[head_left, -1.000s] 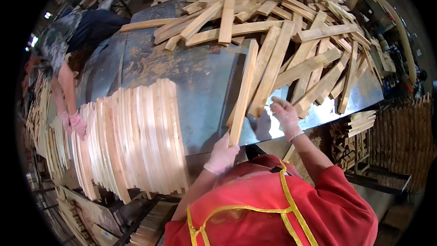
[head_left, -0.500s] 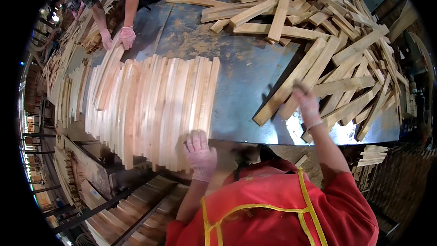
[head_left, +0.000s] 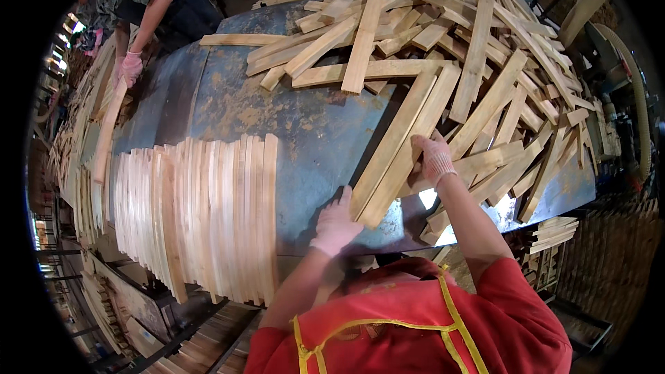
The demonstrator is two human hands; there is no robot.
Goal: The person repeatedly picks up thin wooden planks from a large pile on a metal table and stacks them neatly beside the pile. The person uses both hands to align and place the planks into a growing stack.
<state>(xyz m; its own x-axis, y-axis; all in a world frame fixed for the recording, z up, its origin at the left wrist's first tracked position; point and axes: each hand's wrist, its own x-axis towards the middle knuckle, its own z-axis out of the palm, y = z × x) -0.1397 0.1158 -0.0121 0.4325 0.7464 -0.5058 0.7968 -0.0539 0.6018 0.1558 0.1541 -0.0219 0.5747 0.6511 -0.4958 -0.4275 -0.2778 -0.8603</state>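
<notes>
Two long wooden boards [head_left: 405,149] lie side by side, slanting across the near right part of the table. My left hand [head_left: 337,223], in a pale pink glove, is at their near ends with its fingers stretched out, touching the left board's end. My right hand [head_left: 436,158], gloved too, holds the long right edge of the right-hand board, its fingers bent over that edge. Left of my left hand stands a tight row of pale wooden strips [head_left: 222,215], set edge to edge.
A loose heap of boards [head_left: 478,41] covers the far and right parts of the blue metal table [head_left: 239,107]. At the far left a co-worker's gloved hands [head_left: 128,69] hold a wooden strip [head_left: 107,128]. More strips [head_left: 554,234] are stacked below the right edge.
My left hand has left the row of strips and moved right to the boards' ends. My right hand has closed on a board's edge. The co-worker has moved a strip leftward off the row.
</notes>
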